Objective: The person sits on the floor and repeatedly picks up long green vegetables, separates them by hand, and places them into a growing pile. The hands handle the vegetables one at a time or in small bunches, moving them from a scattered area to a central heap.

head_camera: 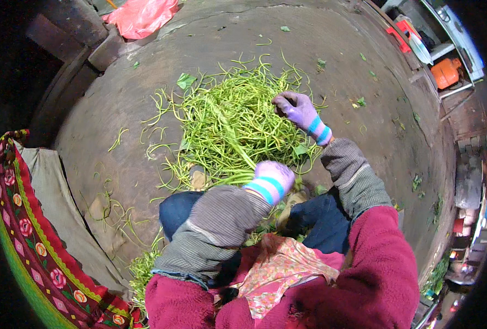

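A heap of long green bean pods (pixel 227 119) lies on the floor in front of me, with single pods strewn round its edges. My left hand (pixel 270 179), in a purple glove with blue bands, is closed on a bundle of bean pods (pixel 237 177) at the near side of the heap; its fingers are largely hidden. Over the heap's right side is my right hand (pixel 292 107), gloved alike, its fingers curled with the thumb near them. Whether something small sits between those fingertips cannot be told.
Another pile of green pods (pixel 142 271) lies at lower left, beside a grey cloth (pixel 58 193) and a flowered red textile (pixel 42 246). A pink plastic bag (pixel 144 18) stands at the upper left. At the right are an orange gas cylinder (pixel 447 74) and a metal stand. Leaf scraps dot the floor.
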`<state>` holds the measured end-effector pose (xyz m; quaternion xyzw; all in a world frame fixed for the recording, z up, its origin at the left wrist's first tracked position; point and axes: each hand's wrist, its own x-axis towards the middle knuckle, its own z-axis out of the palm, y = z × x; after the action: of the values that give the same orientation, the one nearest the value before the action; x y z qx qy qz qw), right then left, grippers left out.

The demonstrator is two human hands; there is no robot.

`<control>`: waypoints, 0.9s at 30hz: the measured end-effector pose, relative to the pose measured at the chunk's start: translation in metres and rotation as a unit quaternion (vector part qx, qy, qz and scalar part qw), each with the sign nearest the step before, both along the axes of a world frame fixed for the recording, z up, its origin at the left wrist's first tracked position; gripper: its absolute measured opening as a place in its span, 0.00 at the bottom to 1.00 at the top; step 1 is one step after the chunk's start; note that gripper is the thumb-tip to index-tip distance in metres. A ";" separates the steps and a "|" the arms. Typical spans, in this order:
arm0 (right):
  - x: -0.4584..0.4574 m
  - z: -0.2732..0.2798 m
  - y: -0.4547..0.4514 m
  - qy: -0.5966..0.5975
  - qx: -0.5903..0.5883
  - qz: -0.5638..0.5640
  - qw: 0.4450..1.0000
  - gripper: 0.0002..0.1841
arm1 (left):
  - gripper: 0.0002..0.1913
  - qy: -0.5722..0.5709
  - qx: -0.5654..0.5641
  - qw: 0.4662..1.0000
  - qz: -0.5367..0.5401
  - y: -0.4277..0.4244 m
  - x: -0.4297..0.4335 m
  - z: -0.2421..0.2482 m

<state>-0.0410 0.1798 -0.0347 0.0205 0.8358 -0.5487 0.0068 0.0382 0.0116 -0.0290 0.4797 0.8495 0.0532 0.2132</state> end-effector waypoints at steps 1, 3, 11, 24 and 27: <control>-0.015 -0.006 -0.009 -0.003 0.031 0.008 0.999 0.14 | 0.09 -0.035 -0.031 0.998 -0.045 -0.006 0.007 0.018; -0.048 -0.024 -0.018 -0.033 0.104 0.054 0.992 0.17 | 0.09 -0.101 -0.060 0.988 -0.100 -0.003 0.015 0.030; -0.187 -0.122 -0.143 -0.034 0.403 0.244 0.881 0.30 | 0.10 -0.145 -0.103 0.968 -0.176 -0.022 0.032 0.056; -0.237 -0.255 -0.156 -0.145 0.571 0.253 0.767 0.20 | 0.12 -0.323 -0.007 0.941 0.096 -0.054 0.056 -0.033; -0.226 -0.242 -0.164 -0.142 0.600 0.222 0.755 0.13 | 0.12 -0.324 -0.034 0.943 0.070 -0.053 0.041 -0.012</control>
<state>-0.2674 0.0160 -0.2768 -0.0882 0.9640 0.0920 0.2334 0.0792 -0.0411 -0.0413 0.3686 0.7674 0.1911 0.4887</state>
